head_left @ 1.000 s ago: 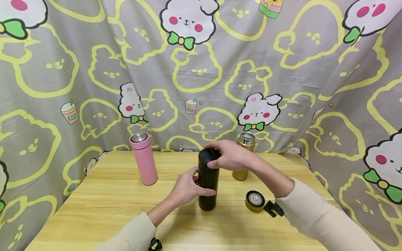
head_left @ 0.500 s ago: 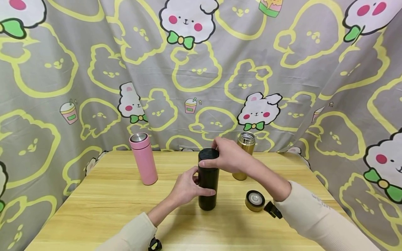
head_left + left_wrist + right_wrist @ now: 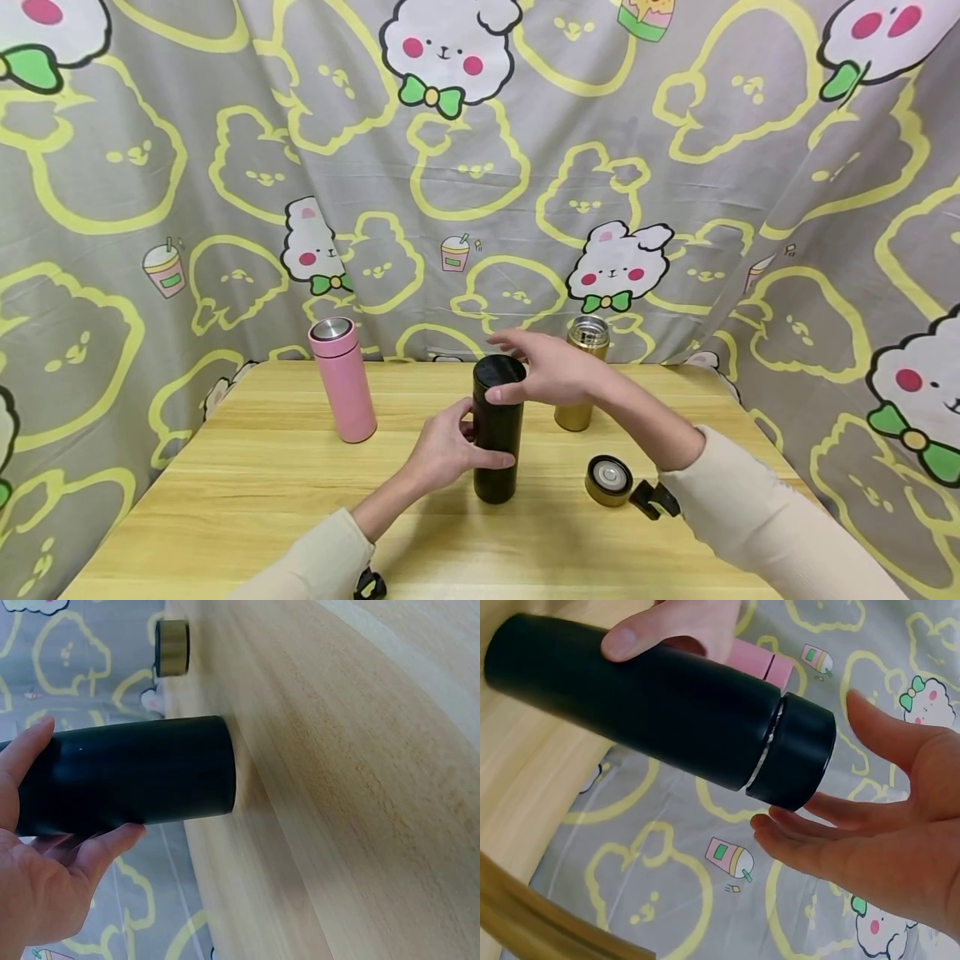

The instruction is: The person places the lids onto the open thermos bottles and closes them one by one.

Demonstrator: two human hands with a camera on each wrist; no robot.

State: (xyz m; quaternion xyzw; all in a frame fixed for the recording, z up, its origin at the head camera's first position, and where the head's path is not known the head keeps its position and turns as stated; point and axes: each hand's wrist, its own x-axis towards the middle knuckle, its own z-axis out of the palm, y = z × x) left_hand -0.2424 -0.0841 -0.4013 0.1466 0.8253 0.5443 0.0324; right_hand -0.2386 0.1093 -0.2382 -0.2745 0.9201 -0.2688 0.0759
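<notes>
A tall black thermos bottle (image 3: 498,432) stands upright on the table, its black lid (image 3: 799,754) on top. A thin silvery line shows between lid and body in the right wrist view. My left hand (image 3: 442,450) grips the body around its middle, thumb across the front. Around the lid my right hand (image 3: 558,371) is spread loosely. In the right wrist view the thumb (image 3: 889,735) stands clear of the lid, while the extended fingers (image 3: 810,844) lie close beside its far side; whether they touch it cannot be told.
A pink thermos bottle (image 3: 347,396) with its lid on stands to the left. Behind my right hand stands a lidless gold thermos bottle (image 3: 576,417). Its gold lid (image 3: 609,479) lies inner side up on the wooden table (image 3: 247,517), right of the black bottle. A patterned curtain (image 3: 480,208) hangs behind.
My right thumb, across the lid's front half a second ago, has drawn back to the right, and the right fingers have loosened and lifted. My left hand and the bottle stay in place.
</notes>
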